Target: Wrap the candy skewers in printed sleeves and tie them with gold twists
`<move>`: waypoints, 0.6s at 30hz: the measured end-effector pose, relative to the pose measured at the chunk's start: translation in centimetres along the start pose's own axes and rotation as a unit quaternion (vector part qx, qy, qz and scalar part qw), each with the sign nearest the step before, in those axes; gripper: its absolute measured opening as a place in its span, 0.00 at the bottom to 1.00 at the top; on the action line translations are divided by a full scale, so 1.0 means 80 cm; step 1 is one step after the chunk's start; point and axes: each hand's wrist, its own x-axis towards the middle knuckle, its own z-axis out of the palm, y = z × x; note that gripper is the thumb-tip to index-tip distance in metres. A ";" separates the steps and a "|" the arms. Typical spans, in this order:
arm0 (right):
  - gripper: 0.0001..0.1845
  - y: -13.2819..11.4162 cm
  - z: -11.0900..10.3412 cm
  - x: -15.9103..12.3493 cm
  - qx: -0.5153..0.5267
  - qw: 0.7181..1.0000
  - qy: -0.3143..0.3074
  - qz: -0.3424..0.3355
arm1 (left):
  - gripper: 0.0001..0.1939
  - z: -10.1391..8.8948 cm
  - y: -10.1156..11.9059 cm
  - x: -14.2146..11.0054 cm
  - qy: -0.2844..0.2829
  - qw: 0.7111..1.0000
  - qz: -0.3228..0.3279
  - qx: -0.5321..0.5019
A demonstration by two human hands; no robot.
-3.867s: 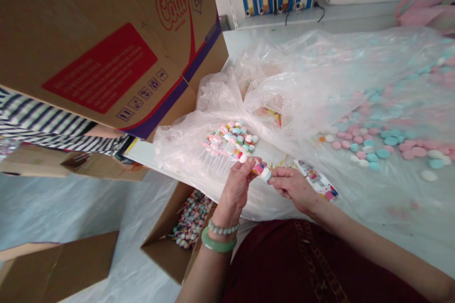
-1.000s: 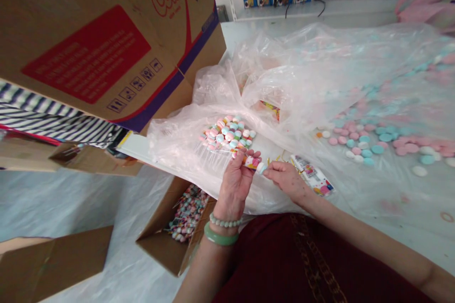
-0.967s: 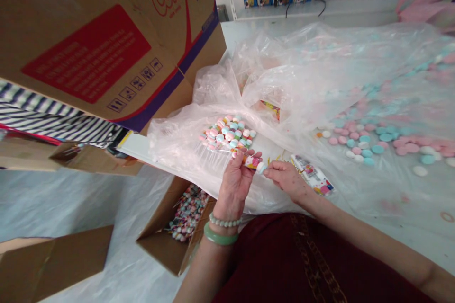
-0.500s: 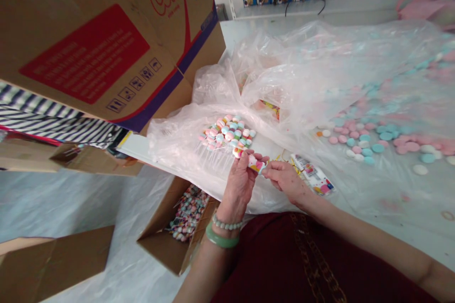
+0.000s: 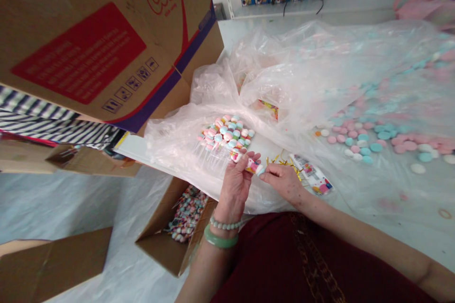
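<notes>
My left hand (image 5: 237, 181) is closed around a small printed candy bag (image 5: 252, 165) with pink and yellow on it. A pale blue piece (image 5: 260, 170) shows at the bag's near end, where the fingertips of my right hand (image 5: 284, 182) pinch. Just beyond my left hand lies a bunch of candy sticks (image 5: 226, 133), pink, white, blue and green, on clear plastic. Gold twist ties (image 5: 284, 161) and a stack of flat printed bags (image 5: 312, 174) lie beside my right hand.
A large cardboard carton (image 5: 117, 33) stands at the left. Loose round candies (image 5: 366, 142) lie on the right under and around plastic sheeting (image 5: 305, 75). Below the table edge, an open box (image 5: 159, 234) holds many candy sticks (image 5: 186, 213).
My right fingertips have moved slightly down and left at the bag's end, and more of the gold ties shows. The whole view has shifted a little.
</notes>
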 end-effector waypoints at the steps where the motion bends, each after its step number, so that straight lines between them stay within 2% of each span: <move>1: 0.18 -0.002 -0.001 -0.001 0.039 0.999 -0.013 0.013 | 0.13 0.000 -0.002 -0.001 -0.005 1.000 0.000 -0.009; 3: 0.18 -0.005 -0.003 -0.002 0.152 0.986 -0.049 0.055 | 0.14 0.000 -0.005 -0.003 -0.014 1.000 0.001 -0.021; 5: 0.19 -0.005 -0.005 -0.002 0.250 0.959 -0.088 0.101 | 0.15 0.001 -0.007 -0.004 -0.025 0.999 0.001 -0.022; 8: 0.20 -0.002 -0.007 -0.001 0.301 0.935 -0.127 0.141 | 0.16 0.003 -0.007 -0.007 -0.041 0.999 0.002 -0.007; 10: 0.20 0.000 -0.006 0.001 0.288 0.936 -0.131 0.155 | 0.17 0.005 -0.008 -0.009 -0.051 0.999 0.003 0.009; 13: 0.20 0.000 -0.005 0.004 0.225 0.955 -0.110 0.156 | 0.19 0.009 -0.012 -0.013 -0.056 0.998 0.012 0.029; 18: 0.20 -0.004 -0.003 0.005 0.119 0.983 -0.070 0.124 | 0.16 0.009 -0.016 -0.010 -0.027 0.999 0.005 0.028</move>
